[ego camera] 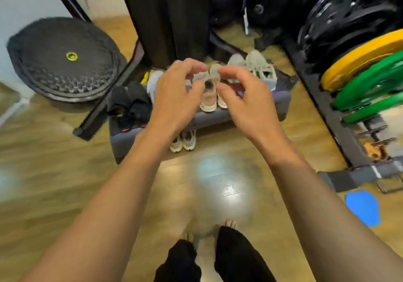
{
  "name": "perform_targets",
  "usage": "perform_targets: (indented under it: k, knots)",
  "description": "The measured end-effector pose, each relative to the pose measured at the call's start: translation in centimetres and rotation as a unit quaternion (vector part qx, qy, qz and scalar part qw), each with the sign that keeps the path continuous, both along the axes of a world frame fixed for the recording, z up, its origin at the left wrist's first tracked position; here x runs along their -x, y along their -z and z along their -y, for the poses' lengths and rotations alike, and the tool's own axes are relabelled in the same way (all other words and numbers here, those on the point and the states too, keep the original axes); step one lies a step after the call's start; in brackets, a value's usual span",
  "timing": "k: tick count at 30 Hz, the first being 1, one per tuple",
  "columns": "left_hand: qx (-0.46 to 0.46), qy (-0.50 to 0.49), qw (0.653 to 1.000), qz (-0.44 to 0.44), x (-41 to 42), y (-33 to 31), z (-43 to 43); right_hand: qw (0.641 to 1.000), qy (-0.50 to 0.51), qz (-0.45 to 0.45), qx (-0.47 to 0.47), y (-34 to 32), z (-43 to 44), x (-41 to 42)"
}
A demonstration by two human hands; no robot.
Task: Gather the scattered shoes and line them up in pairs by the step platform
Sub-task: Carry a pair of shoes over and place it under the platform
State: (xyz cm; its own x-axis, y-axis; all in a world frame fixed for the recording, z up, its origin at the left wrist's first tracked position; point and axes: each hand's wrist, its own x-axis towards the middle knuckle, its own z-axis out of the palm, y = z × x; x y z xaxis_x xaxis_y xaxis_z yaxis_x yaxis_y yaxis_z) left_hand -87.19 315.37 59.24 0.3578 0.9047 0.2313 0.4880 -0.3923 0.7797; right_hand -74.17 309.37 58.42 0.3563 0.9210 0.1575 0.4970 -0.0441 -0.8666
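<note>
Pink shoes (209,99) paired mid-top of step platform (281,105), white pair (183,142) on floor (65,155) at its front edge. Left hand (176,91) and right hand (248,98) above, fingers half-curled; grip impossible to tell.

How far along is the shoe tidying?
Mostly done: a pink pair, a grey pair and black shoes sit on the step platform, with a white pair on the floor before it. The left hand and right hand hover, seemingly empty. Left: perhaps the pale shoe, mate hidden.
</note>
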Motion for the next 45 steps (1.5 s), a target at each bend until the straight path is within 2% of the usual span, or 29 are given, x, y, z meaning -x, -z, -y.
perform_targets:
  k: [4,8,13,18,23,29,33,41,45]
  knots:
    - [-0.059,0.079,0.994,0.051,-2.3,-13.9,3.0,0.996,0.058,0.013,-0.067,-14.0,5.8,-2.1]
    - [-0.121,0.188,0.968,0.116,-5.8,-24.4,7.3,0.975,0.149,0.036,-0.159,-24.5,13.7,-3.8]
    - [-0.177,0.333,0.911,0.168,-11.5,-33.7,16.7,0.93,0.264,0.08,-0.244,-33.3,25.9,-5.6]
    - [-0.195,0.462,0.838,0.215,-17.0,-40.1,29.3,0.872,0.373,0.146,-0.281,-39.0,40.0,-6.7]
    - [-0.177,0.55,0.772,0.266,-22.2,-42.6,42.9,0.824,0.456,0.197,-0.273,-41.5,54.9,-7.4]
    - [-0.143,0.661,0.681,0.282,-27.4,-43.4,61.9,0.753,0.566,0.239,-0.235,-42.8,71.5,-7.7]
    - [-0.118,0.724,0.611,0.297,-30.5,-44.2,73.4,0.694,0.634,0.261,-0.217,-43.4,81.7,-7.9]
    - [-0.081,0.807,0.497,0.308,-38.5,-43.6,92.9,0.586,0.741,0.299,-0.136,-43.2,98.0,-11.2]
    - [-0.044,0.852,0.421,0.308,-43.0,-43.8,103.0,0.514,0.794,0.311,-0.092,-43.9,105.9,-13.3]
